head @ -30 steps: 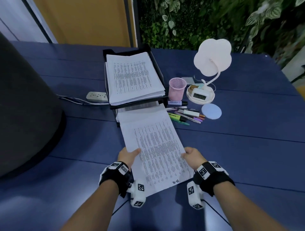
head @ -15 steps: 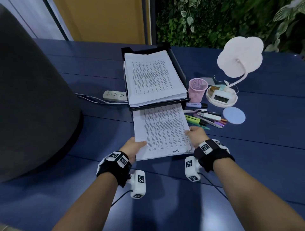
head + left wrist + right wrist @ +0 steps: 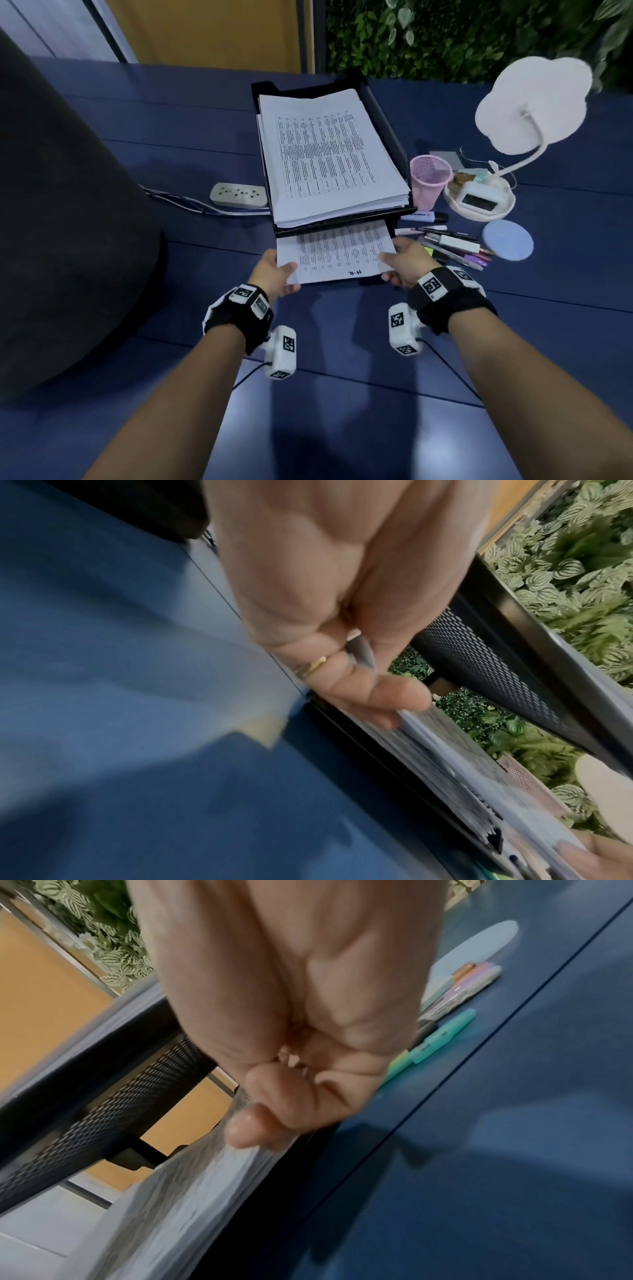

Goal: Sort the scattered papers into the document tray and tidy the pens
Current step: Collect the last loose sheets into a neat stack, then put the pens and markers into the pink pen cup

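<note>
Deeper under the black tray's upper tier: printed, curling sheets.

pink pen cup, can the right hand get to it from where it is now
Probably yes, once it lets go. The right hand is pinching the paper stack; the pink pen cup stands just beyond, with only loose pens lying flat between.

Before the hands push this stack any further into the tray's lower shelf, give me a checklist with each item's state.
1. Left hand grips the paper stack at its near left corner: ok.
2. Right hand grips its right edge: ok.
3. Stack's far end already under the document tray upper shelf: ok.
4. Lower shelf clear to the back: cannot tell, hidden.
5. Pens lie clear of the stack's path: ok, beside the right hand.
6. Pens in the pink cup: not ok, on the table.
</note>
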Demonstrator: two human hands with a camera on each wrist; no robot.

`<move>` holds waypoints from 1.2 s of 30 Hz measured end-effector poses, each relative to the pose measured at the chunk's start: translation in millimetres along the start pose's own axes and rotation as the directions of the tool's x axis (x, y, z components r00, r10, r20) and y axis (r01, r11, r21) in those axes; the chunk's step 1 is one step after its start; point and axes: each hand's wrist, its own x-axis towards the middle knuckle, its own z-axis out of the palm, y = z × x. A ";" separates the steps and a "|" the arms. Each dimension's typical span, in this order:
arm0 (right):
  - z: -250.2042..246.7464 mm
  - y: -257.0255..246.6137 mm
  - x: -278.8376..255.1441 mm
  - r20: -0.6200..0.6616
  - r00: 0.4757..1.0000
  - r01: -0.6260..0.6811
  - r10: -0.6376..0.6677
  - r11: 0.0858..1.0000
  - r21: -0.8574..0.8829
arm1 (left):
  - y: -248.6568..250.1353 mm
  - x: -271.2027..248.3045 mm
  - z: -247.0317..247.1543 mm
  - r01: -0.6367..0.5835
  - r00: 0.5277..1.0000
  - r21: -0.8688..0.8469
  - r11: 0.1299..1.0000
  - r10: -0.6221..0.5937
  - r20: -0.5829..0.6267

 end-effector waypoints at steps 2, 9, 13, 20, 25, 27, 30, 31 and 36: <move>4.9 -9.7 7.8 -0.067 0.997 0.048 -0.040 0.993 0.110 | 6.5 12.2 0.4 -0.038 0.998 -0.014 0.999 0.037 -0.053; 14.2 -25.1 41.3 -0.184 0.983 0.055 0.002 0.952 0.302 | 17.5 28.4 1.1 -0.172 0.953 0.252 0.952 0.226 -0.204; 20.6 -20.8 48.9 -0.222 0.975 0.060 0.015 0.943 0.326 | 13.4 29.7 -1.4 -0.166 0.918 0.517 0.840 0.323 -0.229; 10.4 -8.8 47.4 -0.422 0.903 0.140 -0.084 0.985 0.102 | 4.0 5.2 10.2 -0.230 0.895 0.779 0.583 0.441 -0.066; -28.1 -13.2 37.8 -0.524 0.804 0.116 -0.280 0.939 -0.324 | -13.1 -10.6 33.9 -0.542 0.829 0.763 0.352 0.373 0.417; -41.4 -18.4 38.4 -0.521 0.778 0.138 -0.352 0.904 -0.404 | -19.4 -10.1 42.2 -0.618 0.786 0.749 0.240 0.174 0.593; -58.3 -29.9 41.6 -0.474 0.763 0.158 -0.439 0.838 -0.521 | -28.7 -10.3 49.7 -0.677 0.733 0.736 0.012 -0.083 0.675; -62.4 -34.5 44.0 -0.463 0.759 0.162 -0.458 0.821 -0.547 | -31.7 -9.7 50.4 -0.680 0.730 0.732 -0.047 -0.129 0.671; -76.4 -50.4 74.7 -0.296 0.818 0.181 -0.493 0.709 -0.681 | -29.8 -3.6 53.6 -0.678 0.729 0.728 -0.102 -0.217 0.649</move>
